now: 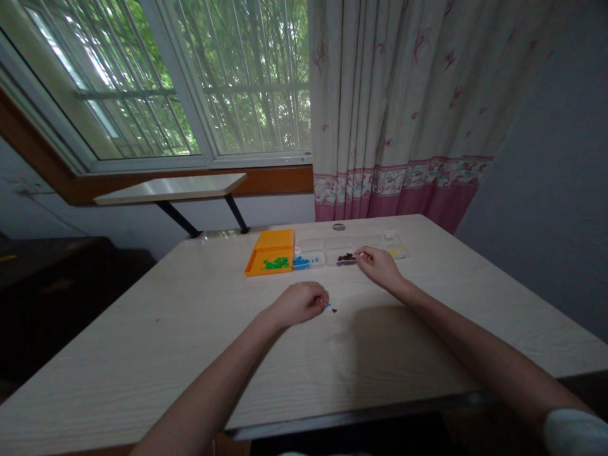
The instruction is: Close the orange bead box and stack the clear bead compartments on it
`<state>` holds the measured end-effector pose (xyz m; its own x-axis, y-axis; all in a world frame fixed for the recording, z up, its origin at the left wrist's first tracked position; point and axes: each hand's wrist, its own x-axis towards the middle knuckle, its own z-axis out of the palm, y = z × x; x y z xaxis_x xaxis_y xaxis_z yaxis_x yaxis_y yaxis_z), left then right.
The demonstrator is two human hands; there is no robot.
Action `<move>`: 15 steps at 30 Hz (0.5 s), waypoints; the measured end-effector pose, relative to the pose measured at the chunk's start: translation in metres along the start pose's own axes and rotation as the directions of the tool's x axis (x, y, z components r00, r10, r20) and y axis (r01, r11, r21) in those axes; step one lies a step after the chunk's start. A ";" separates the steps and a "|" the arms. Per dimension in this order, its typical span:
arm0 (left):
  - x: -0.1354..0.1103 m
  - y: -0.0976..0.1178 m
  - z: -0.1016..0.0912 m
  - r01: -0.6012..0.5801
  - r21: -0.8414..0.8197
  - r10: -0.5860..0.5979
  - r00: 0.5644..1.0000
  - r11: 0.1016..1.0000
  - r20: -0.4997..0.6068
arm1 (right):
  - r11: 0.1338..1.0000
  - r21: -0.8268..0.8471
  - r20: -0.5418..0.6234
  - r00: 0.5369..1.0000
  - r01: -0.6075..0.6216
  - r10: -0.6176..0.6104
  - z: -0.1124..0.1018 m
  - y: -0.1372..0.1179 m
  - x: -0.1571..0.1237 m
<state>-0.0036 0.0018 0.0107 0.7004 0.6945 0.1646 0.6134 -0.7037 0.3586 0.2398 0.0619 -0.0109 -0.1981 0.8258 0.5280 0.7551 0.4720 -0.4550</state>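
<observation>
My left hand (300,303) rests on the light wooden table (190,335), fingers curled in a pinch around a small blue piece at its fingertips. A tiny dark red piece (334,310) lies on the table just right of it. My right hand (379,264) reaches to the clear plastic compartment box (354,243), fingers pinched over the compartment of dark red pieces (346,257); what it pinches is too small to make out. The blue pieces (303,260) fill a compartment left of that. An orange tray (272,251) holds green pieces (277,263).
A small round metal object (339,227) lies by the table's far edge. A narrow shelf (171,188) juts from the wall under the window. A floral curtain (403,107) hangs behind the table. Dark furniture (52,285) stands at the left.
</observation>
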 end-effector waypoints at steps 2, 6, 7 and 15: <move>0.000 0.000 0.000 0.029 -0.002 -0.029 0.998 1.000 -0.063 | 0.994 0.062 0.124 0.988 0.085 -0.093 -0.001 -0.010 -0.008; 0.000 0.000 0.001 0.063 -0.020 -0.066 0.985 0.998 -0.157 | 0.968 0.147 0.322 0.915 0.205 -0.243 0.006 -0.034 -0.024; 0.000 0.000 0.001 0.065 -0.020 -0.068 0.983 0.998 -0.169 | 0.963 0.154 0.339 0.903 0.222 -0.263 0.009 -0.040 -0.027; 0.000 0.002 0.003 0.039 -0.034 -0.045 0.983 0.999 -0.177 | 0.953 0.138 0.306 0.903 0.271 -0.302 0.018 -0.051 -0.035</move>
<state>-0.0010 -0.0002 0.0084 0.5970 0.7407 0.3082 0.6274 -0.6704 0.3961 0.1973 0.0140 -0.0189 -0.5976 0.6978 0.3949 0.5793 0.7163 -0.3890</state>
